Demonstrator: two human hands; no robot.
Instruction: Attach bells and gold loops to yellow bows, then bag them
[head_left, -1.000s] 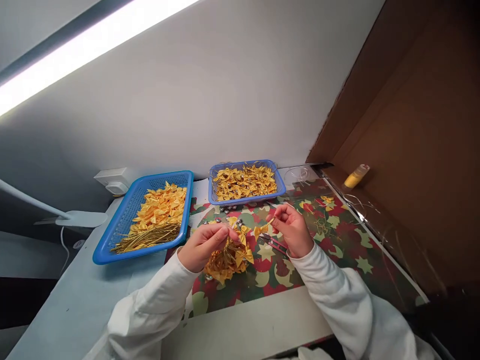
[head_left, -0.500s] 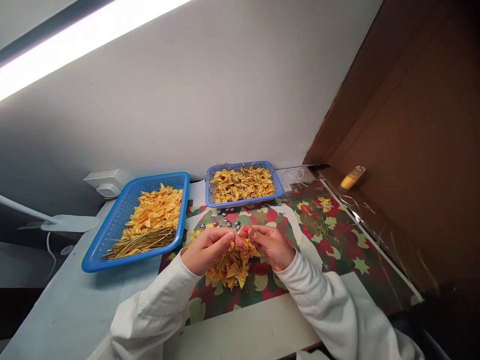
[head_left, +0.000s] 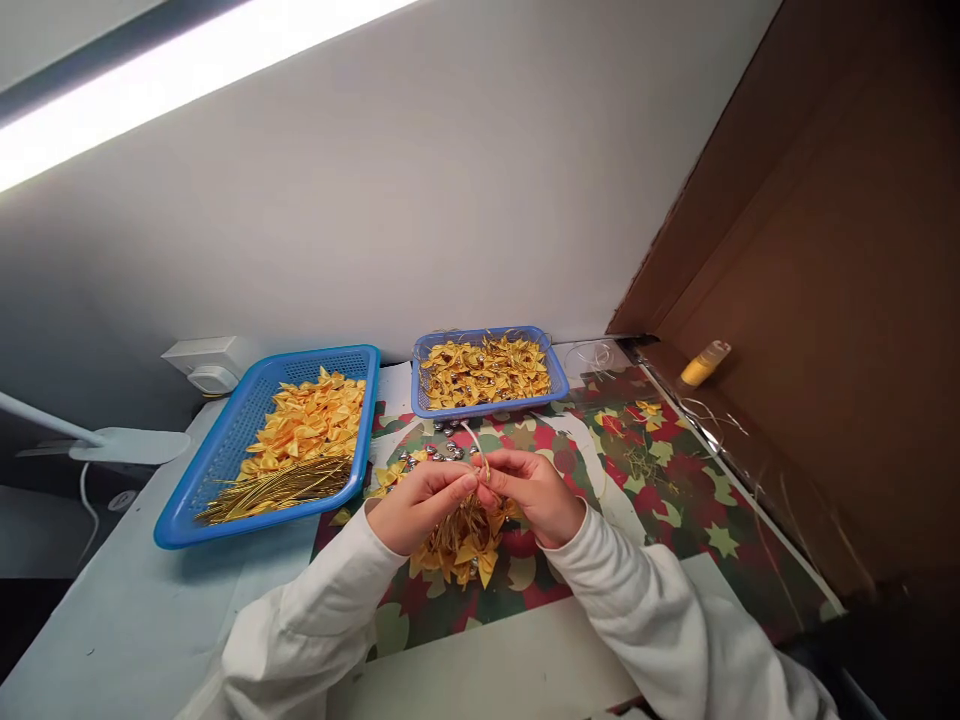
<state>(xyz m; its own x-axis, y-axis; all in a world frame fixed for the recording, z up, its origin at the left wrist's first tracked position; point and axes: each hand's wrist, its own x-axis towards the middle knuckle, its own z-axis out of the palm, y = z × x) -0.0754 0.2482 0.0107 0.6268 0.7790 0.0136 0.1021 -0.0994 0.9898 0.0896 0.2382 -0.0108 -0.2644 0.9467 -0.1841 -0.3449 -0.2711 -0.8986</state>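
Note:
My left hand (head_left: 420, 503) and my right hand (head_left: 534, 494) meet fingertip to fingertip above the middle of the table. Both are closed in a pinch on a thin gold cord (head_left: 487, 466), and a pale strand of it sticks up between them. My fingers cover the rest of what they hold. Right below lies a pile of gold ribbon bows with gold cords (head_left: 457, 560), partly hidden by the hands. Small round silver pieces, like bells (head_left: 452, 453), are scattered just beyond my fingers.
A large blue basket (head_left: 180, 510) at left holds yellow bows and a bundle of gold cords (head_left: 281, 492). Behind my hands stands a smaller blue basket (head_left: 491, 410) of finished-looking bows. Cord scraps (head_left: 641, 462) lie at right. A yellow-filled bottle (head_left: 705, 364) is near the brown board.
My fingertips have drawn closer together, the right hand shifting slightly left. A loop or end of cord now rises above the fingers.

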